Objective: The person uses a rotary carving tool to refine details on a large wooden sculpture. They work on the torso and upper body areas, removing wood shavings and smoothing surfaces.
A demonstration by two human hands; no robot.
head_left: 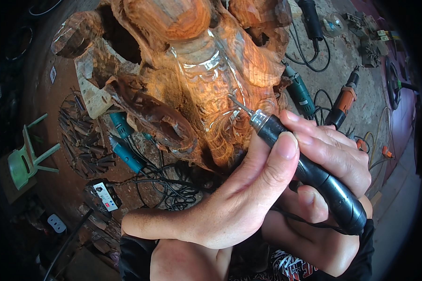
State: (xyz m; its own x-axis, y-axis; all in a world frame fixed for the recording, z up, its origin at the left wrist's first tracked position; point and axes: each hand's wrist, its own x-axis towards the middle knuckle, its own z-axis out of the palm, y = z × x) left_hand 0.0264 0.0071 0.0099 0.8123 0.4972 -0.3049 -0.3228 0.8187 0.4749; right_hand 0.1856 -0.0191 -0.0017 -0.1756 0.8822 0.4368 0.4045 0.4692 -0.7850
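We see white lettering with touches of red, partly folded, on the black clothing (293, 266) at 5 o'clock. A pale label sits on the green power tool (300, 92) at 2 o'clock, too small for us to read. Toward 8 o'clock, a white control box (104, 196) shows a small red lit display.

Our left hand (237, 206) reaches in from between 7 and 8 o'clock, wrist bent, its thumb laid along the front of the black hand tool (321, 175). That grip pinches the tool between the thumb and fingers mostly hidden behind it. Our right hand (340, 154) comes from the 3 o'clock side with fingers curled, and its grip is closed around the same body. The tool lies slantwise right of centre, its thin metal bit (240, 106) aimed toward 10 or 11 o'clock; we cannot tell whether the tip touches the wood.

The wood carving (204, 70) fills the space around 12 o'clock: orange-brown, with swirling grain, rounded lumps, deep hollows and glossy streaks. Dark, slender rods (83, 140) lie heaped at 9 o'clock, with a smooth, pale-green plastic stool (21, 166) farther out. Black cords (176, 187) tangle near 8 o'clock.
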